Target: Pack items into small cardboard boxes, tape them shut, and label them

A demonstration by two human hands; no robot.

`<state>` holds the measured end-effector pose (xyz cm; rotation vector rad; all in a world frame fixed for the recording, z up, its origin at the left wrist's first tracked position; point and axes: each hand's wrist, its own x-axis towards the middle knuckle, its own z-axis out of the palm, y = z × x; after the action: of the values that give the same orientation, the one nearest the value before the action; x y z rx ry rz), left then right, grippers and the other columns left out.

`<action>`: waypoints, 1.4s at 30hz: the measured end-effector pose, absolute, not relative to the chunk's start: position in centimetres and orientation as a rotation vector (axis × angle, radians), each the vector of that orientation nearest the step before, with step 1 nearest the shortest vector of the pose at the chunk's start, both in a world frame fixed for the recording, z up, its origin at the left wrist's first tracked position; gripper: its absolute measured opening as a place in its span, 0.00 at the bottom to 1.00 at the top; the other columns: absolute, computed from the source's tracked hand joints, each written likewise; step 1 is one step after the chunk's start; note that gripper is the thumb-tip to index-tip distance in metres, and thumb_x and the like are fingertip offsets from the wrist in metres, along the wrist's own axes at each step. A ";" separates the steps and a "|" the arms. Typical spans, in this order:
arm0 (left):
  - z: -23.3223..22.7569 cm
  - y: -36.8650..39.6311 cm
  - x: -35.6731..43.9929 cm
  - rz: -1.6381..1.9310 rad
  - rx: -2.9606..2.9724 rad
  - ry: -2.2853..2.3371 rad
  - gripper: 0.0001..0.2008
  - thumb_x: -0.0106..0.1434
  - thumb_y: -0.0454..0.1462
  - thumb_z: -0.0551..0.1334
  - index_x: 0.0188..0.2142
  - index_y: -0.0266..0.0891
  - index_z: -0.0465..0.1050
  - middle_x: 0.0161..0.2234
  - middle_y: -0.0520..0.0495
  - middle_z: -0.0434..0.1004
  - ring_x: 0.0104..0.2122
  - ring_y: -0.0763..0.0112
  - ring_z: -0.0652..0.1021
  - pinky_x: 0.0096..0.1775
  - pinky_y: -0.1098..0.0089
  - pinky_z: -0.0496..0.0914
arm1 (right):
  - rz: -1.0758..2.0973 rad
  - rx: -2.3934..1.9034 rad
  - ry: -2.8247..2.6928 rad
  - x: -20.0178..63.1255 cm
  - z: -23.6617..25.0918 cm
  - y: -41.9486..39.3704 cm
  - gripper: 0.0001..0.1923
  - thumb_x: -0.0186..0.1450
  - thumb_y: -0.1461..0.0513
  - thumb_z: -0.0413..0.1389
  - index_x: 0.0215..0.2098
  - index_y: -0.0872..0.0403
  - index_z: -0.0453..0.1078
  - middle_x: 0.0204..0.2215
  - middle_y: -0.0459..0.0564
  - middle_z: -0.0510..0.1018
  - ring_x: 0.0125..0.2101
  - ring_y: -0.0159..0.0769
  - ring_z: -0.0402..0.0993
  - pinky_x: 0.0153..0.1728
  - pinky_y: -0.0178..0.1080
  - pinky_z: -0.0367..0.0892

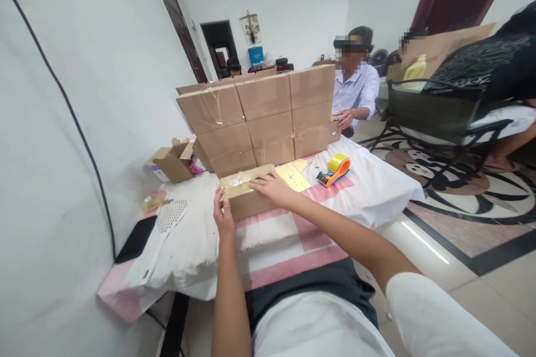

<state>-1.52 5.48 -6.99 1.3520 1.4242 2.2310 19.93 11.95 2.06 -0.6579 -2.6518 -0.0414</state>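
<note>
Small cardboard box point(246, 195) sits on the pink-white cloth point(310, 234), long axis left-right, taped top glossy. Left hand point(223, 215) grips its near-left corner; right hand point(274, 187) lies flat on the top, fingers spread, nearer the seam. Taped box stack point(259, 117) behind, tape dispenser point(335, 170) to the right.

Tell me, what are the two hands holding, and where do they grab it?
A small taped cardboard box. The left hand grips its near left corner; the right hand lies flat on its top.
</note>
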 end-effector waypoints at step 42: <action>-9.1 5.3 -1.2 2.165 1.216 1.711 0.30 0.72 0.52 0.57 0.66 0.38 0.68 0.64 0.38 0.71 0.65 0.59 0.70 0.66 0.64 0.62 | 0.194 -1.622 -2.178 26.8 -7.8 22.9 0.15 0.71 0.56 0.56 0.47 0.58 0.77 0.51 0.62 0.76 0.54 0.51 0.69 0.51 0.43 0.63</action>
<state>-1.23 5.30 -9.07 1.2155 1.7115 2.1654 26.78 22.90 -7.76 -1.6219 -2.1778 0.1937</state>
